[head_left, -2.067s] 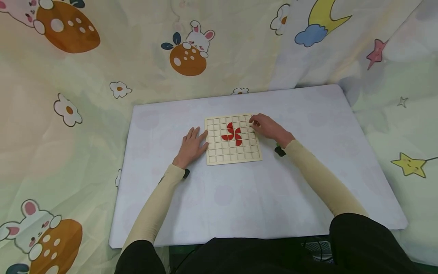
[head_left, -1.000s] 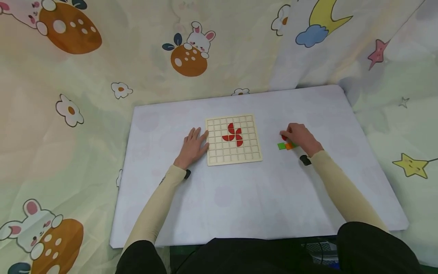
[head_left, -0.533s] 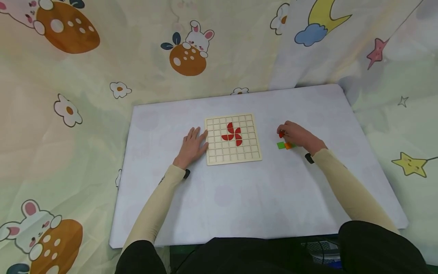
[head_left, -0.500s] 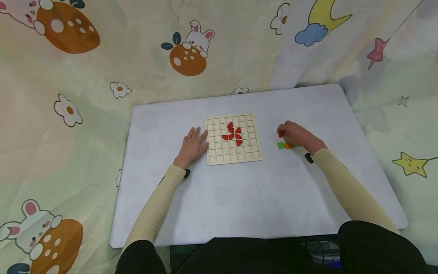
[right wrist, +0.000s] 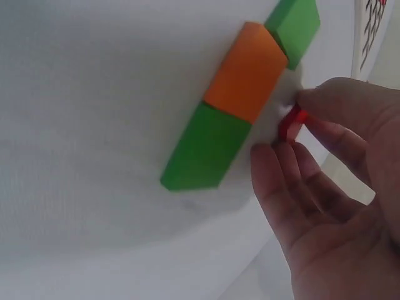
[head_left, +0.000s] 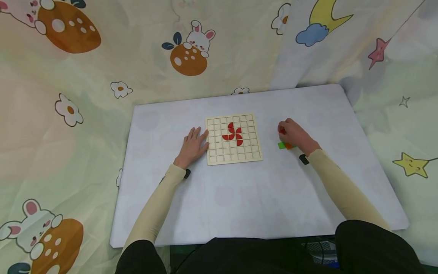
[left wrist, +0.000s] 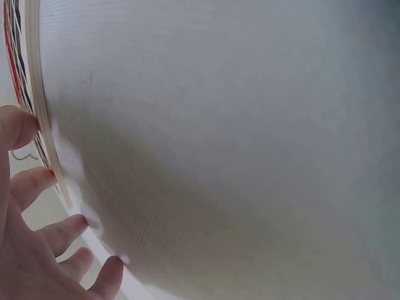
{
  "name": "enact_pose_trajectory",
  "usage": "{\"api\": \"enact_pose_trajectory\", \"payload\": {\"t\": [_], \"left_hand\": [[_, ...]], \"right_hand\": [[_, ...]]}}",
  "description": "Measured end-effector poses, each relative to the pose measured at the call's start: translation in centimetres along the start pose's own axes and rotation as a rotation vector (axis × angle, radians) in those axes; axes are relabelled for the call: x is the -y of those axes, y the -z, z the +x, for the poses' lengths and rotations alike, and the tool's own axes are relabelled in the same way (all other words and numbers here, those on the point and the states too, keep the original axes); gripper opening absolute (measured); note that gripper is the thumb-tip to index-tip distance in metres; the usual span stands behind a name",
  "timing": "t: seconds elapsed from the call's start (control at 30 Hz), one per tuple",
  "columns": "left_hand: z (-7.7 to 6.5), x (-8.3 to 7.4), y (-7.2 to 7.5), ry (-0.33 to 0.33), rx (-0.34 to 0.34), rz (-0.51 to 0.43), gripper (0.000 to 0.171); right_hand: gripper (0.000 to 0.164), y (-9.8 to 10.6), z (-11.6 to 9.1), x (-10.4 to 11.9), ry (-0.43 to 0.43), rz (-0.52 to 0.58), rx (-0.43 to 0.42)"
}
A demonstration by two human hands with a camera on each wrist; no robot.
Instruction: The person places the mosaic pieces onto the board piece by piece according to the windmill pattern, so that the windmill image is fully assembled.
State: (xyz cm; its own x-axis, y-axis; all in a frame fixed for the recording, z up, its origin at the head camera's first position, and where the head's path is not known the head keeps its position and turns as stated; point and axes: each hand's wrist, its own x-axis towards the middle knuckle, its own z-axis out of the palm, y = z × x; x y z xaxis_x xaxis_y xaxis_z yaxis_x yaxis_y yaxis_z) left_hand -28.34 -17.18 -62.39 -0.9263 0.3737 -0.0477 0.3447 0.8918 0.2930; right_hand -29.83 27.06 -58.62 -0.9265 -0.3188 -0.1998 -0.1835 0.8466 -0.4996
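Observation:
A square wooden grid board [head_left: 215,158] lies on the white table, with several red quarter-round pieces [head_left: 238,142] forming a pinwheel at its centre. Fingers spread, my left hand [head_left: 192,147] rests on the table; its thumb and index fingertip touch the board's left edge. To the right of the board, my right hand [head_left: 295,135] pinches a small red piece [right wrist: 292,125] between thumb and fingers, just above the tabletop. Beside it in the right wrist view lie an orange block [right wrist: 247,72], a dark green block [right wrist: 206,150] and a lighter green block [right wrist: 297,28], touching in a row.
The white tabletop [head_left: 232,205] spreads around the board, its near edge close to the person's body. A cartoon-printed cloth [head_left: 137,49] hangs behind the table and continues along both sides.
My right hand has gone from the board's upper right corner to the coloured blocks and now pinches a red piece there, shifting only slightly lately. My left hand has stayed put.

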Motion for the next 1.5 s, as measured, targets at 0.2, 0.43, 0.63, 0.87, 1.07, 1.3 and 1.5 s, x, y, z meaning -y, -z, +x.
{"api": "enact_pose_trajectory", "payload": {"t": [0.2,0.43,0.63,0.87,1.07,1.3,1.5], "left_hand": [[0.0,0.1,0.1,0.002,-0.004,0.000,0.057],[-0.1,0.1,0.1,-0.002,-0.006,0.000,0.057],[-0.2,0.0,0.0,0.007,0.009,-0.001,0.057],[0.0,0.0,-0.1,0.002,0.001,0.003,0.058],[0.1,0.0,-0.2,0.004,0.001,-0.001,0.057],[0.1,0.0,-0.3,0.001,0.008,0.009,0.058],[0.0,0.0,-0.1,0.003,0.003,-0.002,0.058]], "right_hand": [[0.036,0.6,0.0,-0.3,-0.079,0.086,0.094],[0.040,0.5,-0.2,-0.4,-0.045,-0.002,0.115],[0.033,0.3,-0.4,0.0,-0.057,-0.021,0.109],[0.026,0.1,-0.5,0.4,-0.035,-0.066,0.060],[0.024,-0.1,-0.4,0.4,-0.027,-0.099,0.046],[0.022,-0.3,0.1,1.0,0.005,-0.149,0.026],[0.019,-0.3,1.5,3.7,0.074,-0.115,0.003]]}}
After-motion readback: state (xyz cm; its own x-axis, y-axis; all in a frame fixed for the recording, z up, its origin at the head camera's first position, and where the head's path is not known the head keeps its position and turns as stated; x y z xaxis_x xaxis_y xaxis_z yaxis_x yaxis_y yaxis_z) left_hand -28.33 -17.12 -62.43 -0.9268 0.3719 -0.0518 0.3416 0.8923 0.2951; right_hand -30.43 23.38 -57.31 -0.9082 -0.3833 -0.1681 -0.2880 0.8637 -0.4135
